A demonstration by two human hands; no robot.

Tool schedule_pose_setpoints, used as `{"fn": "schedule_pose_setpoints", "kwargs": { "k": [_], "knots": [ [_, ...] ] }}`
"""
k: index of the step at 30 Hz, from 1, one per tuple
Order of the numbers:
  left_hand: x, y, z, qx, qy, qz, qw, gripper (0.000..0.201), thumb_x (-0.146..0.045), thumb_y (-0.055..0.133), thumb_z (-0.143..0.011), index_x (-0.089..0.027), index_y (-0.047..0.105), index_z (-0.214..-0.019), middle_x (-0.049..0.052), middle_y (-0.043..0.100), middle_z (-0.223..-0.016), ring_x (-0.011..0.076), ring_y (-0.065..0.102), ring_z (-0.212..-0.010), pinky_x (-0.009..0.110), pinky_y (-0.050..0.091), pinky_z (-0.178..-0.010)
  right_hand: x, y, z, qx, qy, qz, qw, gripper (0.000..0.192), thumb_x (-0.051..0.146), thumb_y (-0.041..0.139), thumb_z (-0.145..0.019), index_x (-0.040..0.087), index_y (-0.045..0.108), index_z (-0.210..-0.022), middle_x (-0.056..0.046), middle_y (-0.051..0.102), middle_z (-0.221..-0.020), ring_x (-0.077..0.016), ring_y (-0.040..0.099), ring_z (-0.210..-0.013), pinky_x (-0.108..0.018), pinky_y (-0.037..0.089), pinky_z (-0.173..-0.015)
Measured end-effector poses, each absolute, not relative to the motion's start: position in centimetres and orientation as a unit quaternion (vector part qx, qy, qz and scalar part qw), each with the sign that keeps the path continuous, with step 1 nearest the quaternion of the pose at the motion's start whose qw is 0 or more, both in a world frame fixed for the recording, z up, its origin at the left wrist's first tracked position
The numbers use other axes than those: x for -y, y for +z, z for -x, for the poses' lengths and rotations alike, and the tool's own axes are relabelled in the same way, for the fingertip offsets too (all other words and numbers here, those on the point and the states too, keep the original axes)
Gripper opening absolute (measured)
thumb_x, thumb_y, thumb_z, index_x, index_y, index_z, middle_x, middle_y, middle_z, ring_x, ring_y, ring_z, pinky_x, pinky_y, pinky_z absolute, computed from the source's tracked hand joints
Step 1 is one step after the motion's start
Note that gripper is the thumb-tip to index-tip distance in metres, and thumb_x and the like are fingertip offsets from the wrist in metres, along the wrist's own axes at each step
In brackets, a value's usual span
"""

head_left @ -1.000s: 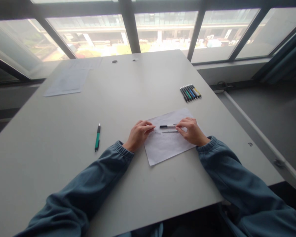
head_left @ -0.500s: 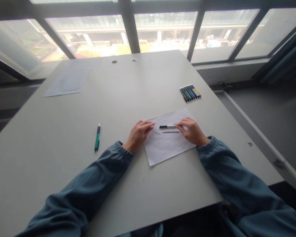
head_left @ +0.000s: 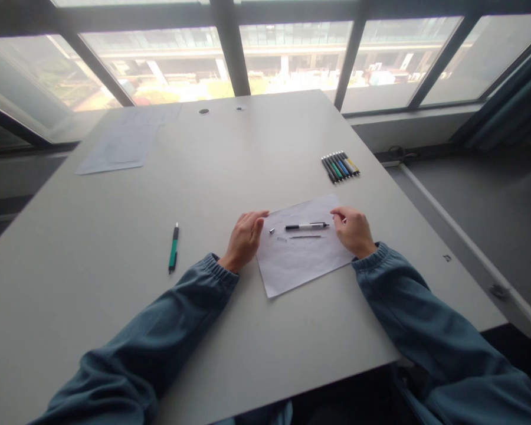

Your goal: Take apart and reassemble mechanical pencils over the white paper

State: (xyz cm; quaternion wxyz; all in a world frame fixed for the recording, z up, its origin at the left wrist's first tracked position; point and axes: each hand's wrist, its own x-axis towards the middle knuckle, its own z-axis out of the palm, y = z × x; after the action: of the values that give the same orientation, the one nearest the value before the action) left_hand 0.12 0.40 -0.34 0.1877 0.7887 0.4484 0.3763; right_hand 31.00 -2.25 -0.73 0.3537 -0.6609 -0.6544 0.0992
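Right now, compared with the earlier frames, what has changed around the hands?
The right hand has let go of the white-and-black pen and drawn back to the right. The left hand has opened and shifted slightly left; a small silver piece, likely a pen tip, now shows on the paper sheet. The thin refill, green-and-black pen and row of pens stayed put.

The person wears long sleeves of dusty blue cloth, matte and apparently soft, on both arms. The left sleeve is loose, with deep folds bunching around the elbow; the right sleeve is creased in the same way. Each narrows to a gathered, ribbed-looking cuff, the left cuff and right cuff fitting snugly at the wrist. Both the left hand and right hand are bare.
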Motion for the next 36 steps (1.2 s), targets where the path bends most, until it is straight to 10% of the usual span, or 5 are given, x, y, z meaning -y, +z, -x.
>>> {"fn": "schedule_pose_setpoints", "kwargs": {
  "k": [36],
  "knots": [
    [-0.5,-1.0,0.0,-0.332,0.294,-0.886,0.136,0.014,-0.029,0.066,-0.095,-0.024,0.079,-0.097,0.006,0.065,-0.087,0.0168,0.057,-0.082,0.029,0.049,-0.071,3.6,0.6,-29.2,0.794,0.165,0.543,0.217,0.011,0.018,0.067,-0.089,0.023,0.076,-0.087,-0.001,0.070,-0.089,-0.0153,0.062,-0.076,-0.027,0.041,-0.070]
  ]
}}
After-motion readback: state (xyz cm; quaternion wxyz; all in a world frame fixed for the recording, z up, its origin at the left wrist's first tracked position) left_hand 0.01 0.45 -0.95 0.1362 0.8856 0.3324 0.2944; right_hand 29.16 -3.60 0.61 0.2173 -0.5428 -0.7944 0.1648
